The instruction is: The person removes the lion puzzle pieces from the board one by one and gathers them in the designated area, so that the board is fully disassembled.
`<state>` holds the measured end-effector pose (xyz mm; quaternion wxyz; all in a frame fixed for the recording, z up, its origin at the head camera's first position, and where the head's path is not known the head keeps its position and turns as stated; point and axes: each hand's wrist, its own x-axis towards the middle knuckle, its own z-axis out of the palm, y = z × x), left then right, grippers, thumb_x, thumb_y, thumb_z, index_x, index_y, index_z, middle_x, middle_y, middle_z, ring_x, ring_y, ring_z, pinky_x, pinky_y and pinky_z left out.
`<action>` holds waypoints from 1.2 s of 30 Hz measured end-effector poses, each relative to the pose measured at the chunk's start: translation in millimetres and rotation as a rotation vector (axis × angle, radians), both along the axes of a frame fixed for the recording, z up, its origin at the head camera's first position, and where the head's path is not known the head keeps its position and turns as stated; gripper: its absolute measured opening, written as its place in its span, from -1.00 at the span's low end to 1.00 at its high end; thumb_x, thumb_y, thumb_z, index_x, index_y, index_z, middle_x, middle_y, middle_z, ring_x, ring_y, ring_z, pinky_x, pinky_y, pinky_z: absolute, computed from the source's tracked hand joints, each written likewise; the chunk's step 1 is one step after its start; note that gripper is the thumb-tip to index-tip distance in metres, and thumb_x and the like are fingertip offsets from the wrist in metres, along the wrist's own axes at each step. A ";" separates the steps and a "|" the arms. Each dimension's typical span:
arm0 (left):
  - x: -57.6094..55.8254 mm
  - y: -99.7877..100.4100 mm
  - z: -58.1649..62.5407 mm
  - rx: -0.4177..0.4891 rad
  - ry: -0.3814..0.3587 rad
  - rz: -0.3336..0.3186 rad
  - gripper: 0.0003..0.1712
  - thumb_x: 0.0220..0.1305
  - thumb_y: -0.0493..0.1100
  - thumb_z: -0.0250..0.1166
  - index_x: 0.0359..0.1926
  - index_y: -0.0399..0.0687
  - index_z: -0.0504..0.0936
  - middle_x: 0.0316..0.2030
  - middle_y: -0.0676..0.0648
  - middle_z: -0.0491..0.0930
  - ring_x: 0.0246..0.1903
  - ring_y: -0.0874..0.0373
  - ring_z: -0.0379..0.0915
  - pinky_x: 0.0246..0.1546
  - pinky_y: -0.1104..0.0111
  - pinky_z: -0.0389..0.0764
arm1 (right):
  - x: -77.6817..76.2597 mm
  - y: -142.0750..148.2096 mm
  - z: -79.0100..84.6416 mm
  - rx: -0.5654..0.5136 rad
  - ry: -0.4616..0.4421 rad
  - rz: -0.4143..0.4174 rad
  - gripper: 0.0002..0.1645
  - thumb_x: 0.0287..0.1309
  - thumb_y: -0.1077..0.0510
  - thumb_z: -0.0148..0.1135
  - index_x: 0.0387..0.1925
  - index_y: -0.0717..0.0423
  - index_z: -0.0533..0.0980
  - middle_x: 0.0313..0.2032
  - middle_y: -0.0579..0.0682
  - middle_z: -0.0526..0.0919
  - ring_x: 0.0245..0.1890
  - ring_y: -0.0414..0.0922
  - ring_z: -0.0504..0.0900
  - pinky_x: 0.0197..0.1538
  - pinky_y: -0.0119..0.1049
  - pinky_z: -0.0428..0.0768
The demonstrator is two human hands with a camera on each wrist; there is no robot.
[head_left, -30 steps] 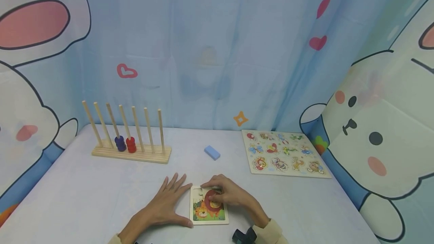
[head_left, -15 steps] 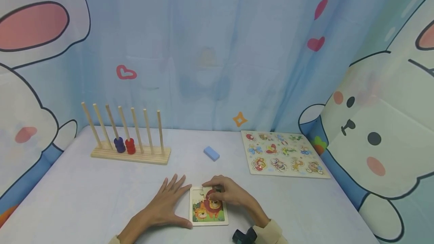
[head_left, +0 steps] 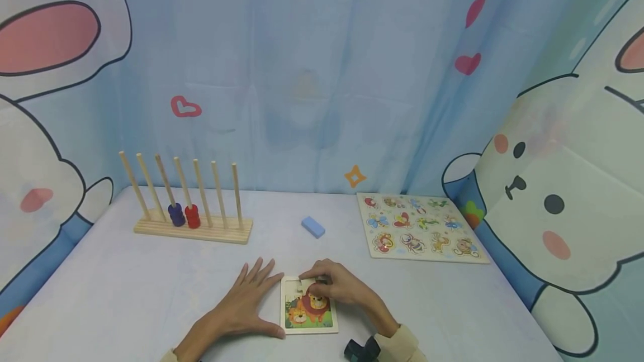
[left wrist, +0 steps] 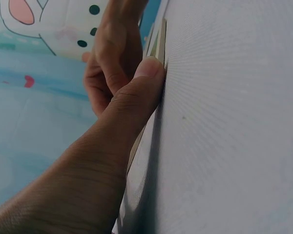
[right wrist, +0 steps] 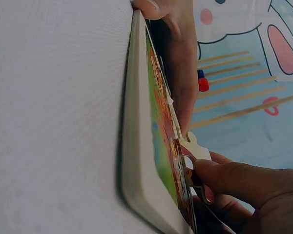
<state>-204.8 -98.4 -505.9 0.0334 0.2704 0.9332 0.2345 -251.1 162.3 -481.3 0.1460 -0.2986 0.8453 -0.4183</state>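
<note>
A small wooden jigsaw puzzle (head_left: pixel 309 323) with a lion and a cub printed on it lies flat on the white table. My left hand (head_left: pixel 246 306) is spread beside it, thumb and index fingertip at its left corners. Above the upper right part of the puzzle, my right hand (head_left: pixel 342 286) pinches a jigsaw piece (right wrist: pixel 199 150) between thumb and fingers. In the right wrist view that piece is tilted up against the picture surface, with its pale back and part of its red print showing. The left wrist view shows my left thumb (left wrist: pixel 149 68) pressed against the puzzle's edge.
A wooden peg stand (head_left: pixel 211 233) with blue and red beads is at the back left. Near the back middle lies a blue block (head_left: pixel 313 227). An animal puzzle board (head_left: pixel 422 228) lies at the back right. A printed curtain (head_left: pixel 302 71) hangs behind the table.
My right fingers have shifted slightly away from me with the jigsaw piece, and more of the lion's face shows now. My left hand has stayed in place.
</note>
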 end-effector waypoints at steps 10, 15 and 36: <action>0.4 -0.4 0.0 0.005 0.010 -0.003 0.28 -0.29 0.63 0.28 0.42 0.08 0.24 0.49 -0.14 -0.03 0.47 -0.22 -0.30 0.40 -0.18 -0.28 | -1.3 0.3 -0.9 -0.019 0.009 -0.060 -0.70 0.21 0.16 0.26 -0.01 0.00 0.63 -0.09 -0.13 0.68 -0.01 -0.12 0.54 0.19 -0.11 0.44; 1.2 0.5 0.2 -0.002 0.004 0.004 0.28 -0.30 0.63 0.28 0.42 0.09 0.24 0.49 -0.14 -0.03 0.47 -0.21 -0.30 0.40 -0.18 -0.27 | -4.7 5.4 -3.2 -0.064 0.041 -0.072 -0.73 0.27 0.13 0.21 -0.01 0.05 0.61 -0.16 -0.06 0.67 -0.20 -0.19 0.57 0.03 -0.27 0.56; 0.0 -0.2 -0.3 0.028 0.035 -0.004 0.29 -0.32 0.62 0.31 0.41 0.07 0.25 0.48 -0.15 -0.01 0.47 -0.21 -0.27 0.40 -0.17 -0.27 | 1.8 98.3 9.5 -0.042 -0.028 -0.294 -0.70 0.17 0.09 0.30 -0.10 0.15 0.60 -0.49 0.05 0.60 -0.51 -0.14 0.49 -0.48 -0.40 0.45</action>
